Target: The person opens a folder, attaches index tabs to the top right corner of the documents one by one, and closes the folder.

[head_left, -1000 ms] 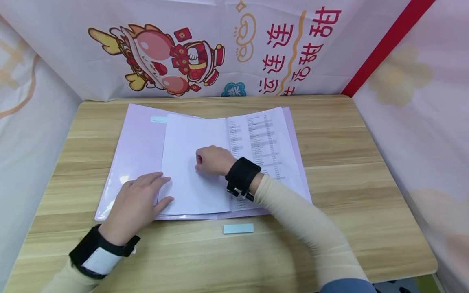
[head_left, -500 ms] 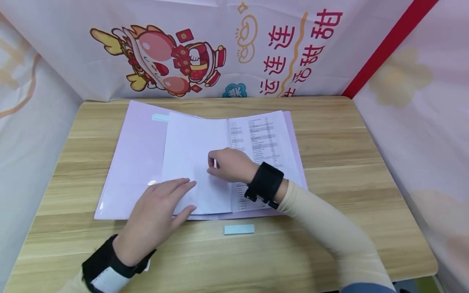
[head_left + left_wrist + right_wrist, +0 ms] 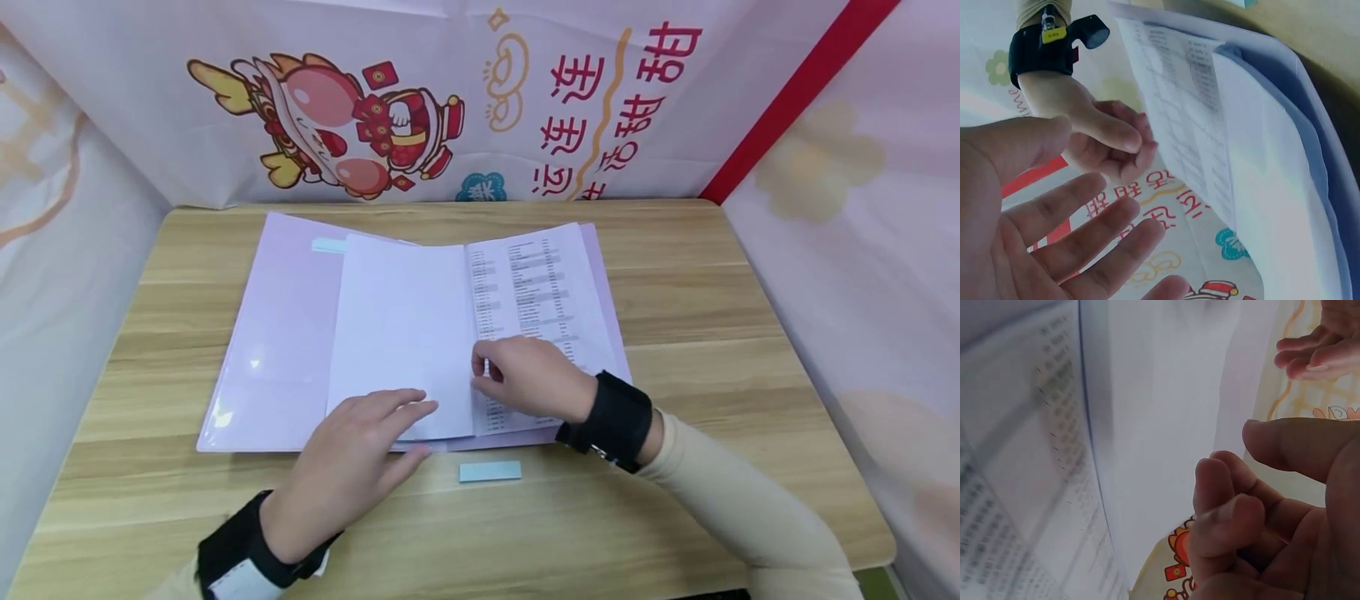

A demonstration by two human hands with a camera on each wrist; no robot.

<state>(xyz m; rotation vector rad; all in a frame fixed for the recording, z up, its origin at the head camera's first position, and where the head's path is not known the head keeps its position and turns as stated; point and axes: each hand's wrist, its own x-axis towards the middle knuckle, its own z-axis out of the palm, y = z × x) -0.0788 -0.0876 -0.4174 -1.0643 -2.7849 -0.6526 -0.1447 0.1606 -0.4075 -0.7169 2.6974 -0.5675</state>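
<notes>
The folder (image 3: 281, 308) lies open beneath and beyond both hands, its bare cover on the far side of the left hand (image 3: 348, 462). That hand is spread with loosely bent fingers and holds nothing; it hangs over the lower edge of the blank page (image 3: 405, 317). The right hand (image 3: 536, 377) is half-curled above the printed page (image 3: 525, 275), a gap showing between thumb and fingertips in its own wrist view, with nothing in it. Whether either hand touches the paper I cannot tell. The main risk seems to be the pages themselves: neither hand grips them, so the blank page, being thin, could lift or swing back over towards the right hand if the fold is springy. A dragging right fingertip might crease or pull the printed page near the fold, since nothing pins it firmly. The blue strip (image 3: 490, 472) sits on the table (image 3: 675, 292) between the hands, just beyond the left thumb's tip; a low sweep of either hand could knock it askew, or a sleeve could catch it, being small and probably light.
</notes>
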